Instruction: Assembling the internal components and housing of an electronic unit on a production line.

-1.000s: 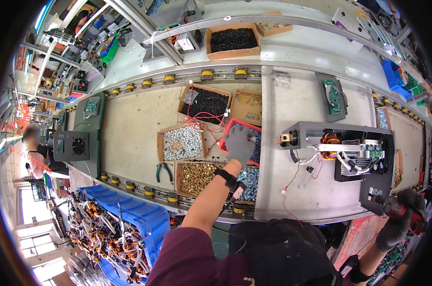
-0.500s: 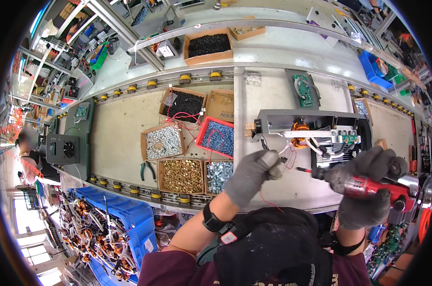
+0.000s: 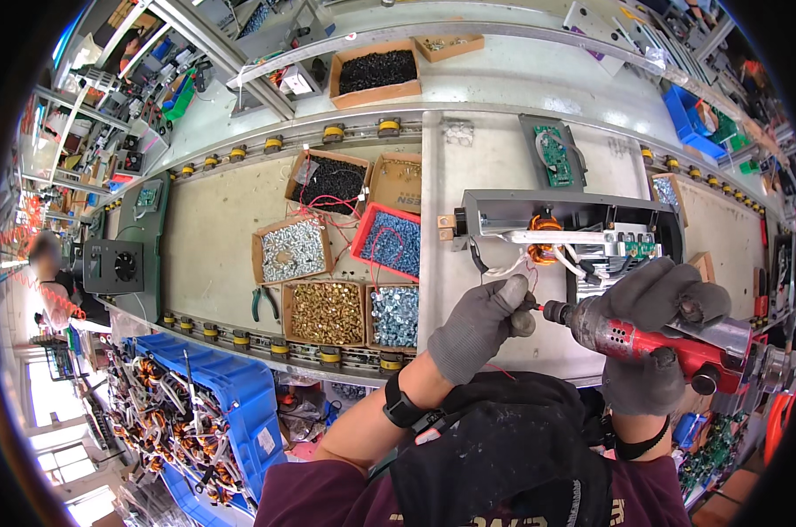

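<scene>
In my gloved right hand [image 3: 648, 338] is a red power screwdriver [image 3: 626, 339], gripped around its body with the bit pointing left. My gloved left hand [image 3: 486, 325] is closed in a pinch at the bit's tip; whatever sits between its fingertips is too small to make out. Just beyond both hands lies an open grey metal housing [image 3: 582, 206]. Inside it are an orange copper-wound coil [image 3: 545, 241], white cables and small green circuit boards [image 3: 635, 246]. Thin red wires run near my left fingers.
Left of the work plate stand cardboard boxes of silver screws [image 3: 292, 251], brass-coloured fasteners [image 3: 325, 314] and black parts [image 3: 334, 182], plus a red bin [image 3: 391, 244] of bluish fasteners. Pliers [image 3: 264, 304] lie beside them. A blue crate [image 3: 248, 386] holds coils. Another person [image 3: 55, 285] is at far left.
The screwdriver has moved left, and its bit now meets my left fingertips. My left hand has shifted slightly right and nearer to me. The whole view has shifted a little.
</scene>
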Tool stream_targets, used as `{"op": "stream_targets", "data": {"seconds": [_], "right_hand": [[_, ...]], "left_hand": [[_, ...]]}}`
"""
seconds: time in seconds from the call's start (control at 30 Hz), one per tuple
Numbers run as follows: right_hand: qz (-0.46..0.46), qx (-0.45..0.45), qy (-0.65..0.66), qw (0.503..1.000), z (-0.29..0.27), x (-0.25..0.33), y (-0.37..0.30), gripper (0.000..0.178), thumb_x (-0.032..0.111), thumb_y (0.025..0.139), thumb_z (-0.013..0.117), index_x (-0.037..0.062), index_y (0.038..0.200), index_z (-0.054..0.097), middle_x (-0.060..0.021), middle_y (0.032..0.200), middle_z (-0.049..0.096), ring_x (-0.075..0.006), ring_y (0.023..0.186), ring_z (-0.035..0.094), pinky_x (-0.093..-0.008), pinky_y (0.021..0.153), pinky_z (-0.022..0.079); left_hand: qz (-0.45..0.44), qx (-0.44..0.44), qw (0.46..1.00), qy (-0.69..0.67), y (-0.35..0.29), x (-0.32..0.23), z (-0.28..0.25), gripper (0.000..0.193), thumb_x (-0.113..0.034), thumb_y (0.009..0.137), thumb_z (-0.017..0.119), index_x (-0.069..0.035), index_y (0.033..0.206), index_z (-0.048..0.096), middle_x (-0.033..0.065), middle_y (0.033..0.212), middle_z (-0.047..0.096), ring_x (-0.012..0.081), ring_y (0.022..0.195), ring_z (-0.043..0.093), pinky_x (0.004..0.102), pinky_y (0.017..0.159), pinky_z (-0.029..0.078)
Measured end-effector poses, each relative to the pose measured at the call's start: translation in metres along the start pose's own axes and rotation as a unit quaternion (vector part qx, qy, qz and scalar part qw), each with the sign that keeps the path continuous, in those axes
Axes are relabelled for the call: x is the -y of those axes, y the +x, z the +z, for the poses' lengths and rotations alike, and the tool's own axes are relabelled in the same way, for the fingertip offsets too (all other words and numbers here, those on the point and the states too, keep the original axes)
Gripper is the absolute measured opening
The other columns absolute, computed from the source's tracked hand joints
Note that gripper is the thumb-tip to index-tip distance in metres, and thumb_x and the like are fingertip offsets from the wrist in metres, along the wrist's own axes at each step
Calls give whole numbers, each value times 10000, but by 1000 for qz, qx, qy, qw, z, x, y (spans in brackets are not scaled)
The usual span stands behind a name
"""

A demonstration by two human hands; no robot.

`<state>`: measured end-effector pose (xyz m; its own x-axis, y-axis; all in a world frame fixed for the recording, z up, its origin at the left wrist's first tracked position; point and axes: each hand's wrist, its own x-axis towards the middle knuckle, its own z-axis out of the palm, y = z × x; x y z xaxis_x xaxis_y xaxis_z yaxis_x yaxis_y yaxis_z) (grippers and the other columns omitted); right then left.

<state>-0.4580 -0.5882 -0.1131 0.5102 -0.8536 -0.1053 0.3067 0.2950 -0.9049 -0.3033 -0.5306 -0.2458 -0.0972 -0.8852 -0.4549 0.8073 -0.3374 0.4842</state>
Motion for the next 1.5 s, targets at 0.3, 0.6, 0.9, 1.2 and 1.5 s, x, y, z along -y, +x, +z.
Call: {"op": "stream_targets", "data": {"seconds": [0.3,0.6,0.9,1.2,1.5], "right_hand": [[-201,-16,-109,973,6,-8,8,419,296,759,755,132,995,451,-101,887,583,-244,861,612,-390,757,530],[-201,62,-164,964,-7,-13,-18,509,472,764,704,179,918,318,-2,938,384,-146,917,428,-334,760,442],[-101,-101,-102,984,-48,-50,-70,712,542,784,629,198,1332,332,26,1397,354,-165,1300,328,-416,1056,282],[-216,-182,-155,947,-76,-54,-78,679,405,771,669,201,1320,326,-64,1388,390,-238,1302,349,-441,1058,280],[-159,-96,-106,977,-54,-47,-54,529,320,756,704,133,1142,393,-70,1104,480,-210,981,482,-373,799,450]], "left_hand": [[1,-59,985,160,-7,-11,13,380,-378,910,601,2,913,602,22,708,572,87,627,533,229,604,443],[-136,-9,980,147,-9,11,3,567,-538,848,615,28,828,575,22,637,510,91,534,475,255,537,447],[-138,-34,937,318,-11,34,2,593,-534,902,529,45,826,630,61,612,567,110,552,538,256,503,448],[64,55,850,520,-22,99,-77,388,-274,846,627,-46,1160,600,100,960,644,228,871,641,348,773,495],[227,21,792,567,-38,47,-34,236,-175,792,677,-110,1019,666,114,839,651,299,765,634,342,689,499]]}}
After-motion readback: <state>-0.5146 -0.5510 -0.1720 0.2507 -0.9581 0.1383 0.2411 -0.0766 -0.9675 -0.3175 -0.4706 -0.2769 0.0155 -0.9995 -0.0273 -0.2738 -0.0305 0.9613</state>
